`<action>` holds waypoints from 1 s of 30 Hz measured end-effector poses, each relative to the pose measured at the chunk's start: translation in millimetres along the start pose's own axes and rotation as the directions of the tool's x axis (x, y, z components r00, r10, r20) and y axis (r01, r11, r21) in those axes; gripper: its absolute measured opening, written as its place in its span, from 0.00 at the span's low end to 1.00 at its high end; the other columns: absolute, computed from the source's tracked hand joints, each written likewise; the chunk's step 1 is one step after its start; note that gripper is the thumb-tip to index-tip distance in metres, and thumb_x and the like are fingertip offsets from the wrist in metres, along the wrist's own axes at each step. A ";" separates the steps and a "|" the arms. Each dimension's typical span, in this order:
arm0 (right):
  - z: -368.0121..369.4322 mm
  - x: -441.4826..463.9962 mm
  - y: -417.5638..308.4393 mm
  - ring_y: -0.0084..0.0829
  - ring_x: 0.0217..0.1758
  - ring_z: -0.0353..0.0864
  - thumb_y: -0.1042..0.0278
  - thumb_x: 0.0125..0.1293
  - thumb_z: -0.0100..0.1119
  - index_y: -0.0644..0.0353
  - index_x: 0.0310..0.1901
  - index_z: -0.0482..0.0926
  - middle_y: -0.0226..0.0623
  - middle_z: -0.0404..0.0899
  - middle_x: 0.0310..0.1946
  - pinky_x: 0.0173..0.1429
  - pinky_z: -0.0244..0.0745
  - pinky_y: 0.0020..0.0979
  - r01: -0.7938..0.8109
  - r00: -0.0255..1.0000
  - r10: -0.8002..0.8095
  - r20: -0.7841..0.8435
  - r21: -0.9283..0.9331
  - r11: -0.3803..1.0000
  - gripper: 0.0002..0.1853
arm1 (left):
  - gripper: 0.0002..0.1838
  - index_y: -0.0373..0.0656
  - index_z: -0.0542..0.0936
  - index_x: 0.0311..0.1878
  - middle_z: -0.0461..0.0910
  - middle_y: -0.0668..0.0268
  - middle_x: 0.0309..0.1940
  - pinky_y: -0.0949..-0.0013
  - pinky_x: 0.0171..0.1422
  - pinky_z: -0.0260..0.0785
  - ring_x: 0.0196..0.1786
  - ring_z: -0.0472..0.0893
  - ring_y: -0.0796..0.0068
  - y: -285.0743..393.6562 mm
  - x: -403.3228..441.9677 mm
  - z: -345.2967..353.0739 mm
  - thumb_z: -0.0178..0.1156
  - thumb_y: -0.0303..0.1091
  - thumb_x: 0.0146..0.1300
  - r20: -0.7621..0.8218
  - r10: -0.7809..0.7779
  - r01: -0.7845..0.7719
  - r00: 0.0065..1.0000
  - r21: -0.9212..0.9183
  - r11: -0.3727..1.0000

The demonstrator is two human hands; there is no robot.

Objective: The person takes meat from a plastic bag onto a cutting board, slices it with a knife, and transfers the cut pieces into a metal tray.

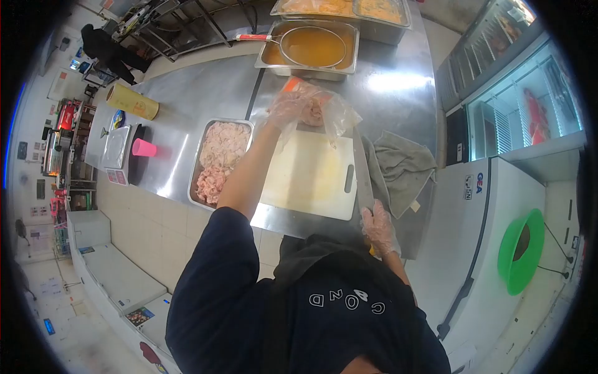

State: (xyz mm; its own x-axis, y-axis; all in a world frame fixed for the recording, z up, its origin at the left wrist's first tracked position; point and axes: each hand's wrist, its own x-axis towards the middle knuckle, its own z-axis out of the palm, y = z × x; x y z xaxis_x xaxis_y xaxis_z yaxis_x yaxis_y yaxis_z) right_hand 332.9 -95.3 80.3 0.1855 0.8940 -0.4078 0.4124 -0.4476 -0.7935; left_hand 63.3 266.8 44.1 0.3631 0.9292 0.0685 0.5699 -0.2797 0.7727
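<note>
My left hand (288, 111), in a clear plastic glove, is closed on a clear plastic bag (339, 115) with pink meat (313, 113) in it, at the far edge of a white cutting board (305, 177). Gloved too, my right hand (380, 229) is closed around the handle of a large knife (364, 168). The blade points away from me along the board's right side. Left of the board, a metal tray (194, 163) holds pieces of pale and pink meat.
A grey cloth (405, 163) lies right of the knife. Beyond the bag, a strainer (313, 47) rests over a pan (265, 57) of orange-brown liquid. Further left are a pink cup (144, 148), a scale (117, 149) and a yellow roll (132, 101). A person (109, 53) stands far back left.
</note>
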 end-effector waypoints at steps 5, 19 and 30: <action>0.9 -1.5 -1.5 0.48 0.32 0.85 0.56 0.76 0.56 0.62 0.56 0.75 0.48 0.84 0.29 0.41 0.78 0.49 -0.031 1.000 0.031 0.002 0.055 0.998 0.19 | 0.09 0.40 0.87 0.38 0.85 0.66 0.32 0.68 0.45 0.74 0.39 0.83 0.73 84.3 -35.6 -36.0 0.67 0.37 0.70 0.037 -0.310 0.231 0.950 -0.750 0.620; 7.3 -11.1 -1.7 0.59 0.44 0.84 0.51 0.76 0.55 0.63 0.61 0.74 0.54 0.86 0.36 0.49 0.74 0.56 0.009 1.000 -0.010 -0.012 -0.086 0.996 0.23 | 0.15 0.32 0.78 0.57 0.83 0.53 0.50 0.58 0.63 0.79 0.53 0.85 0.59 112.0 -169.9 31.6 0.62 0.31 0.74 0.259 -0.392 0.288 0.883 -0.958 0.015; 20.9 -11.7 -27.6 0.63 0.46 0.85 0.59 0.81 0.48 0.65 0.59 0.73 0.61 0.85 0.39 0.50 0.74 0.61 0.323 0.942 -0.221 0.254 -0.499 0.804 0.18 | 0.20 0.35 0.80 0.56 0.85 0.49 0.49 0.57 0.61 0.76 0.52 0.85 0.52 38.3 -229.1 80.0 0.65 0.33 0.62 -0.250 -0.591 0.497 0.767 -0.350 0.794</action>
State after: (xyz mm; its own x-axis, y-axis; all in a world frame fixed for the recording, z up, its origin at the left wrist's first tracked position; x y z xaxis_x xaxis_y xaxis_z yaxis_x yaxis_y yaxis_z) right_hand 300.7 -93.9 97.5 -0.1432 0.9353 -0.3235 0.8364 -0.0603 -0.5447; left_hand 60.9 23.9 7.5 -0.2426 0.9385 -0.2456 0.3751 0.3242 0.8684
